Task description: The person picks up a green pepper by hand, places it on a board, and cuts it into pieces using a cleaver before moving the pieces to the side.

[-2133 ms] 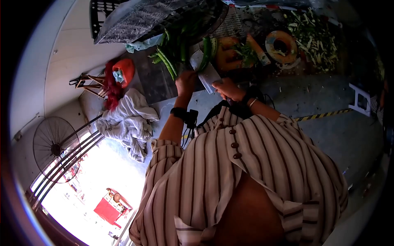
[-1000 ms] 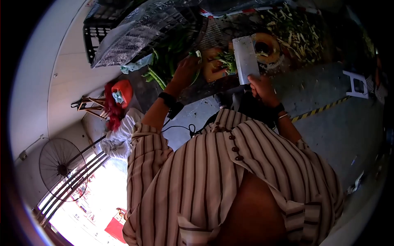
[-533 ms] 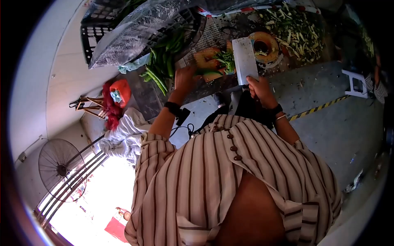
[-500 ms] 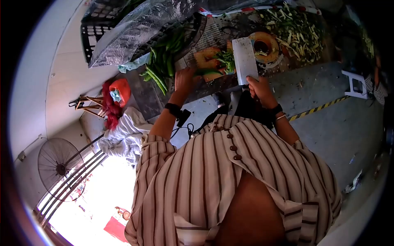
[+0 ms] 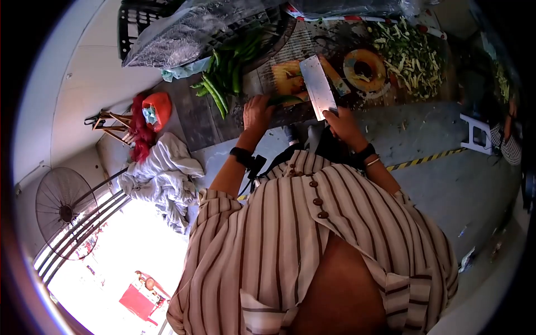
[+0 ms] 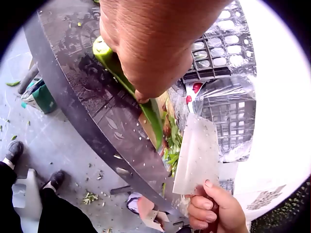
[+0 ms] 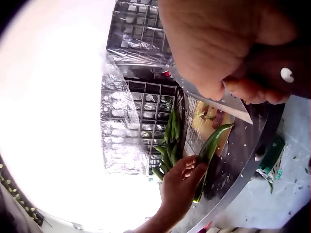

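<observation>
My left hand (image 5: 257,111) holds a long green pepper (image 6: 154,121) down on the dark tabletop (image 6: 102,111), near its front edge. The pepper's stem end looks cut off, showing pale flesh. In the right wrist view, the fingers of the left hand (image 7: 180,187) curl over the pepper's side. My right hand (image 5: 341,125) grips the handle of a cleaver (image 5: 317,84). Its broad blade, speckled with bits, stands just right of the pepper's pointed end. Sliced green pieces (image 6: 172,143) lie between pepper and blade in the left wrist view.
Whole green peppers (image 5: 229,72) lie heaped at the left, beside a plastic-draped black crate (image 5: 139,22). Chopped pale-green pieces (image 5: 413,58) are spread at the table's right. A white stool (image 5: 477,134) stands on the floor, and a heap of grey cloth (image 5: 162,167) lies at left.
The left hand has gone to the peppers and back, laying one flat on the table. The cleaver first swung right, away from the left hand, and has now come slightly back left.
</observation>
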{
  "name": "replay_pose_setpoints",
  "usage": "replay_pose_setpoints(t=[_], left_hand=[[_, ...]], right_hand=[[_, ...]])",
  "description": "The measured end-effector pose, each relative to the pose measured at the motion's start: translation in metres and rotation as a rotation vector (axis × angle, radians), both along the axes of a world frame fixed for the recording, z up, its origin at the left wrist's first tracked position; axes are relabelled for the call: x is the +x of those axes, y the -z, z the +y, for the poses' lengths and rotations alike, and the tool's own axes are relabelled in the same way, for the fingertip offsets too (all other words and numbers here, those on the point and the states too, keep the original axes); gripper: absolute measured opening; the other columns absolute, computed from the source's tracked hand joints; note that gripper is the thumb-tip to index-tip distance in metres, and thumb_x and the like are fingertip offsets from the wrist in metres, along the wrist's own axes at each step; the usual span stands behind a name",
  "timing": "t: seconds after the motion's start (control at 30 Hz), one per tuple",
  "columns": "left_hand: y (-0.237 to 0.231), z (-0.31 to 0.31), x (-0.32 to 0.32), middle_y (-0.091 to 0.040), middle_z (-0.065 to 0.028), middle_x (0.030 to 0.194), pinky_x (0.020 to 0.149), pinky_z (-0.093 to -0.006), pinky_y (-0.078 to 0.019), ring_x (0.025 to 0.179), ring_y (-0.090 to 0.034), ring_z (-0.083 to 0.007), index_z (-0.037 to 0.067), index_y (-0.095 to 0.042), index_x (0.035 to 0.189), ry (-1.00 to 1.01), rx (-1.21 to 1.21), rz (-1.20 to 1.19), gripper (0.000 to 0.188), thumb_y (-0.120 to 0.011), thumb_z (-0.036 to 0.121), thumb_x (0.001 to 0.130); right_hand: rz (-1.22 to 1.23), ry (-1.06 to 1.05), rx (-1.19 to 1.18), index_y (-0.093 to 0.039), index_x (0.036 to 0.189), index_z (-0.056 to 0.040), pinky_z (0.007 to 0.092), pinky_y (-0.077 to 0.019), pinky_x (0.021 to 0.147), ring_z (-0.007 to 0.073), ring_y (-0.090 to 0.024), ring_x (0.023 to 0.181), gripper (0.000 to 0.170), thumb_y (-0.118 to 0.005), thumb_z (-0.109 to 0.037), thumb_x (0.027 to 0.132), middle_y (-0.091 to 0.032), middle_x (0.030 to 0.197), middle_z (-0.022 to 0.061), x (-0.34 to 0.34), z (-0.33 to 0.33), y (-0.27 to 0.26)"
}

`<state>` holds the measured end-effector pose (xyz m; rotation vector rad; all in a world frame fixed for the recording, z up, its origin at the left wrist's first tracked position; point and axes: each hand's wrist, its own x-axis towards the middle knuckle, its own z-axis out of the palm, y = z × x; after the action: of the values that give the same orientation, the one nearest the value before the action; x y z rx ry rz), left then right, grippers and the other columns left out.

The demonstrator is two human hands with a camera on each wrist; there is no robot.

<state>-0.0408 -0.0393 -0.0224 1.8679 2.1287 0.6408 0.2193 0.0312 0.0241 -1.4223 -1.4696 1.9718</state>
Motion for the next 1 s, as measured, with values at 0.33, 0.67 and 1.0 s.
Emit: replay_pose_setpoints(t=[0.33,0.67,1.0], left_hand=[[-0.009,0.002,0.011,-0.057,-0.0109,0.105,0.085,-0.0400,-0.0407,0.099,-0.052,-0.0317,0.009,-0.055,0.110,0.046,0.027,-0.060,0.039,-0.063,0.010,0.071],[-0.003,0.012,0.012,-0.058,-0.0074,0.102,0.085,-0.0391,-0.0425,0.098,-0.054,-0.0288,0.009,-0.061,0.098,0.220,0.224,-0.051,0.027,-0.061,0.004,0.072],[0.007,0.017,0.011,-0.060,-0.0085,0.096,0.081,-0.0383,-0.0455,0.092,-0.056,-0.0297,0.007,-0.063,0.092,0.241,0.260,-0.158,0.022,-0.060,0.003,0.071]], right_hand=[[-0.016,-0.004,0.076,-0.051,0.072,0.0009,0.0275,-0.0348,0.036,0.0103,-0.045,0.036,0.029,-0.055,-0.024,0.087,-0.049,0.048,0.0035,-0.006,0.004,0.011],[-0.322,-0.251,0.505,-0.053,0.077,0.0035,0.0455,-0.0449,0.062,0.0428,-0.056,0.071,0.026,-0.055,-0.022,0.083,-0.056,0.071,0.0252,-0.022,0.001,0.003],[-0.430,-0.505,0.853,-0.052,0.085,-0.0033,0.0444,-0.0492,0.058,0.0358,-0.060,0.065,0.009,-0.052,-0.010,0.080,-0.059,0.073,0.0165,-0.042,0.001,0.004]])
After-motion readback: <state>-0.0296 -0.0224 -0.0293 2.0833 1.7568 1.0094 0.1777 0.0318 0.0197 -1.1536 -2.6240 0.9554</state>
